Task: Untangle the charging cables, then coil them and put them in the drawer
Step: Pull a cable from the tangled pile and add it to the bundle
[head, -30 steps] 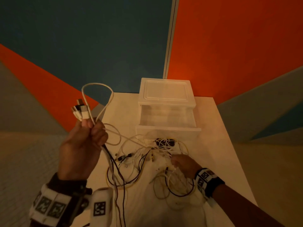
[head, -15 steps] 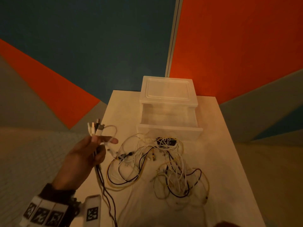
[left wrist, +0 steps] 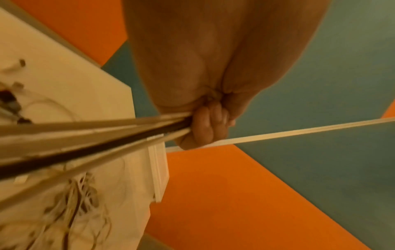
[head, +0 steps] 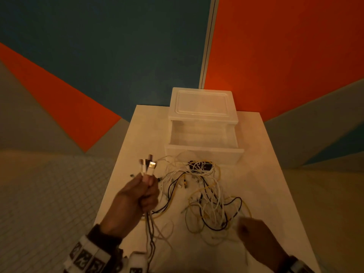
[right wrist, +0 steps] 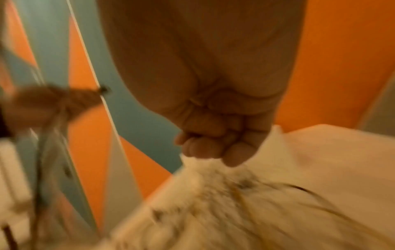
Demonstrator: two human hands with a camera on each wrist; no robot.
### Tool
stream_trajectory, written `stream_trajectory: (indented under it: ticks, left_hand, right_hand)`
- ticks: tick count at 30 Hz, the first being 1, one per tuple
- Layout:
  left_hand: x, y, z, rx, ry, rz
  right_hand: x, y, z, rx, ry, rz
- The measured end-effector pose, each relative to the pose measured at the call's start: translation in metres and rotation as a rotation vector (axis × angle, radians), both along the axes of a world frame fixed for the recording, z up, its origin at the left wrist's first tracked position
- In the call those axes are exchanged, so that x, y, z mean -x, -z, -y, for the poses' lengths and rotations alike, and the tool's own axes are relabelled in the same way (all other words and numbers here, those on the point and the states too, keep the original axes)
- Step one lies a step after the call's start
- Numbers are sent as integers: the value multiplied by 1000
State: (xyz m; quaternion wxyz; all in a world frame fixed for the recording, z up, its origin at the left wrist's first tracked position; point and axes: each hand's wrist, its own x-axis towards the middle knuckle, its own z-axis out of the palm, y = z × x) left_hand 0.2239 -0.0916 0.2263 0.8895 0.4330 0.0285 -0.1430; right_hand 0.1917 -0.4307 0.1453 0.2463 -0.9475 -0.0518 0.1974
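Note:
My left hand (head: 146, 187) grips a bundle of white and black charging cable ends, with their USB plugs (head: 148, 164) sticking up above the fist. The strands (left wrist: 107, 133) run taut out of the curled fingers (left wrist: 205, 125) and hang down past the wrist. The rest of the cables lie as a white, black and yellow tangle (head: 208, 194) on the table in front of the open drawer (head: 203, 155). My right hand (head: 254, 232) is blurred at the tangle's near right edge. Its fingers (right wrist: 213, 143) are curled into a fist just above the tangle (right wrist: 213, 203), with nothing seen in them.
The translucent white drawer unit (head: 202, 103) stands at the back of the white table (head: 266, 184), against orange and teal walls. Its drawer is pulled out and looks empty. The table's left edge runs just left of my left hand, with tiled floor below.
My left hand has come down and to the right over the table with the plug bundle. My right hand left the tangle, went out of view, and has come back in at lower right.

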Motion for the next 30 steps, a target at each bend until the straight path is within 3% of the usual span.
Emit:
stream_trajectory:
  ticks: [2,3,5,8,11,13,15,17,19,22,27,30]
  left_hand:
    - [2,2,18,14,14,-30]
    - [3,4,27,2,8,-42]
    - [1,6,38,-85,-51,-61]
    - [-2,8,30,-126,-182,-91]
    - [-1,11,5,-69,-233,-79]
    - [5,12,-6,-89,-242,-92]
    - [11,15,-10,-99,-232,-102]
    - [16,19,-9,-106,-229,-124]
    - [20,22,-8,-121,-225,-167]
    - [24,25,-7,-155,-217,-220]
    - [27,22,-10,-205,-230,-230]
    - [26,22,-17,-220,-246,-211]
  right_hand:
    - [-19,-33,-52,-437,-27,68]
    - [-27,-46,-82,-584,-123,39]
    - [-44,-59,-136,-789,-287,-156]
    - [-43,-33,-178,-972,-349,-452]
    - [-51,6,-183,-764,-471,-660]
    - [-68,28,-175,-734,-422,-763]
    - [-96,46,-170,-654,-154,-577]
    - [-127,76,-170,-254,15,-157]
    - [-145,104,-173,160,-44,-62]
    - [-154,139,-180,496,-264,-9]
    - [-156,157,-171,443,-279,14]
    - [-156,117,-169,210,-44,73]
